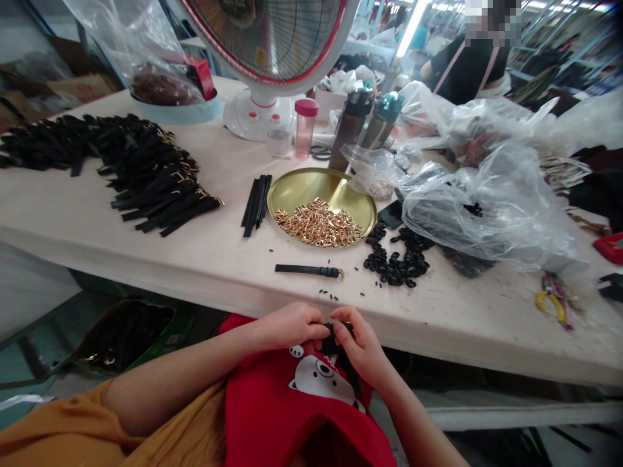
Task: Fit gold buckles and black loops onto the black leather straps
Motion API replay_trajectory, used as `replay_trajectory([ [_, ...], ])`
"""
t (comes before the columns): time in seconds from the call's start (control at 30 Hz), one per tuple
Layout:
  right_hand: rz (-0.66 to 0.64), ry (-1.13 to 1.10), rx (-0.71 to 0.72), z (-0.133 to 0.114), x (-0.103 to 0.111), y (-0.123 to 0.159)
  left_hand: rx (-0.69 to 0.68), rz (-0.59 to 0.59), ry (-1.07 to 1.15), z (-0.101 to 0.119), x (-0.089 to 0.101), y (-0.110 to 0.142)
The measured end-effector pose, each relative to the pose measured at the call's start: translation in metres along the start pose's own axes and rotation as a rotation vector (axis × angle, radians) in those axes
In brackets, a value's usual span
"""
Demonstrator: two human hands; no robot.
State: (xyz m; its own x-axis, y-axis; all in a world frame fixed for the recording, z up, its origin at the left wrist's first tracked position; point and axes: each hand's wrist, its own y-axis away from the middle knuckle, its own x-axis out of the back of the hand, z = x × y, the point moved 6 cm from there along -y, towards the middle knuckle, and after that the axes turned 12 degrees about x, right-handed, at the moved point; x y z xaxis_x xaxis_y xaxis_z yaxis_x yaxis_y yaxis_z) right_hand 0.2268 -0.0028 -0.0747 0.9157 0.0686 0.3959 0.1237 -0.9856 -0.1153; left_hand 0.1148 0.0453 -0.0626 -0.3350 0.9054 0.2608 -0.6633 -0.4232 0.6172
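Close to my lap, by the table's front edge, my left hand [298,326] pinches a small black strap [329,340]. My right hand [359,342] grips the same piece from the other side, with a hint of gold near its fingers. Most of the strap is hidden by the fingers. On the table just beyond lies a finished-looking black strap [306,269] with a gold buckle. Behind it a gold round tray [292,188] holds a heap of gold buckles [318,224]. Black loops [396,263] are scattered right of the tray, and several plain black strips [256,204] lie left of it.
A large pile of buckled black straps [160,175] covers the table's left. A fan [263,110], a pink-lidded bottle [305,130] and dark bottles [351,126] stand behind. Plastic bags [481,201] and yellow-handled pliers [555,301] lie right. A person [467,65] is in the background.
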Motion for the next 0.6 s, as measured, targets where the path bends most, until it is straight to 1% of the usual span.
replay_trajectory([
  [0.13,-0.088,0.082,0.068,-0.009,-0.002,-0.004,-0.015,0.018,-0.038,0.004,0.000,0.000],
  [0.2,-0.088,0.062,0.070,-0.011,-0.001,-0.008,-0.012,0.005,0.007,0.004,0.003,-0.001],
  [0.27,-0.011,-0.018,0.021,-0.009,0.003,-0.011,0.004,-0.029,0.083,0.004,0.007,-0.001],
  [0.37,0.101,-0.253,-0.132,0.000,0.005,-0.013,0.020,-0.099,0.205,0.005,0.015,0.000],
  [0.47,0.098,-0.449,-0.264,0.008,0.001,-0.010,0.064,-0.161,0.341,0.002,0.017,-0.002],
  [0.53,0.083,-0.498,-0.290,0.010,-0.001,-0.009,0.115,-0.190,0.432,-0.003,0.015,-0.005],
  [0.6,0.059,-0.511,-0.282,0.010,-0.002,-0.009,0.142,-0.214,0.501,-0.007,0.013,-0.008],
])
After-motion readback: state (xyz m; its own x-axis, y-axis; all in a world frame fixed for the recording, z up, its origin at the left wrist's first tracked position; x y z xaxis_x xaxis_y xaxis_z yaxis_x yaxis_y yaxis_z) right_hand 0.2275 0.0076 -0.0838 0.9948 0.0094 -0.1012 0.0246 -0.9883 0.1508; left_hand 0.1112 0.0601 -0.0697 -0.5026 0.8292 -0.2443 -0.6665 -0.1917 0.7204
